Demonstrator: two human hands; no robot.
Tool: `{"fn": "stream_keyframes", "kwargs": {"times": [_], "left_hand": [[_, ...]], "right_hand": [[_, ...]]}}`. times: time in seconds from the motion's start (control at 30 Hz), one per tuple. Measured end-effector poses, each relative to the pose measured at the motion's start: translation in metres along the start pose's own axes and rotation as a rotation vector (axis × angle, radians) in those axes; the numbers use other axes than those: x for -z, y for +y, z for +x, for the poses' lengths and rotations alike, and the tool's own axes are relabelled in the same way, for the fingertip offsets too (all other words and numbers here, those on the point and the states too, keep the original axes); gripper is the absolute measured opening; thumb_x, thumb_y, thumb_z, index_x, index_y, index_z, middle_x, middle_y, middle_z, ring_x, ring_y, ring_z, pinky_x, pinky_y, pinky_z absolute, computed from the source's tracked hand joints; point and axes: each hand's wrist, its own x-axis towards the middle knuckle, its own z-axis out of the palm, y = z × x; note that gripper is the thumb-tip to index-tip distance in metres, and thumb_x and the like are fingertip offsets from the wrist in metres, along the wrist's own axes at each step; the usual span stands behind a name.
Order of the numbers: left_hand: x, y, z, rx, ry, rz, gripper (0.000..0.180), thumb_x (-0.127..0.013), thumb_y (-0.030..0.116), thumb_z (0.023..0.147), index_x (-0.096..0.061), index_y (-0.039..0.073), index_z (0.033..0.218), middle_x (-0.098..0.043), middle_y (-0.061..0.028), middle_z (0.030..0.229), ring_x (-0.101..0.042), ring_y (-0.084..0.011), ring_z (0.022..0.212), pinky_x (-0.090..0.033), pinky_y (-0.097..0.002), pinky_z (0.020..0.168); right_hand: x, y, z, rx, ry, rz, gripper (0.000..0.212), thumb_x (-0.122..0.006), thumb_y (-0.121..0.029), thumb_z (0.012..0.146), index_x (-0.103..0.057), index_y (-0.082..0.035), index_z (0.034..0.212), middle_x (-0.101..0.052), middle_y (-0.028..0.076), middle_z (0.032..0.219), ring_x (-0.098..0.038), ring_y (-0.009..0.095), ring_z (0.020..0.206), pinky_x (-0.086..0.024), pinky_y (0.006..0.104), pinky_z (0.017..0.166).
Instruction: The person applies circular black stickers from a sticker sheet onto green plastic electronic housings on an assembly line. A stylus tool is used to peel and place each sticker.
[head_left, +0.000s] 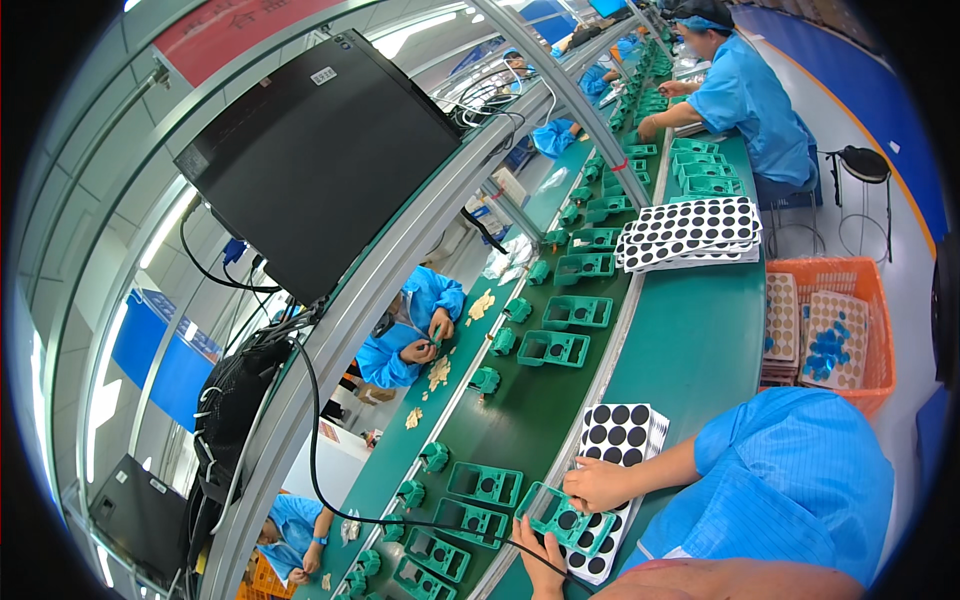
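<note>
While housing (557,514) handheld, lettered red sign (235,32)

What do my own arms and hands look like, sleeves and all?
The right sleeve is loose, bright blue with thin lines, ending above the wrist. The right hand and left hand wear no gloves. I can't make out the left sleeve.

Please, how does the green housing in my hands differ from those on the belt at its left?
The held housing is in the left hand, with the right hand at it; the nearby housings lie unheld. The held housing is above black-dot sheets; the nearby housings are on the belt. Both are green, with openings.
</note>
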Motion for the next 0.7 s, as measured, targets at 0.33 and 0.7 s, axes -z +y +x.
{"fn": "stream_keyframes", "kwargs": {"times": [0.33, 0.7], "left_hand": [[-0.001, 0.001, 0.000, -0.042, 0.062, -0.093, 0.058, -0.050, 0.028, 0.089, -0.033, -0.008, 0.131, -0.036, -0.0316, 0.131, -0.046, -0.0422, 0.111, -0.040, -0.0450, 0.091], [0.010, 0.015, 0.008, -0.083, -0.047, 0.052, 0.023, -0.067, 0.020, 0.077, -0.067, 0.002, 0.091, -0.065, -0.0165, 0.082, -0.062, -0.0328, 0.076, -0.048, -0.0398, 0.068]], "right_hand": [[-0.007, 0.010, 0.004, -0.096, 0.054, 0.104, 0.005, -0.060, -0.012, 0.072, -0.057, -0.008, 0.072, -0.057, 0.008, 0.083, -0.059, 0.026, 0.082, -0.036, 0.0469, 0.097], [0.043, 0.096, 0.121, -0.163, 0.081, -0.119, 0.005, -0.063, -0.012, 0.072, -0.059, -0.009, 0.071, -0.057, 0.007, 0.083, -0.058, 0.024, 0.084, -0.032, 0.0464, 0.098]]}}
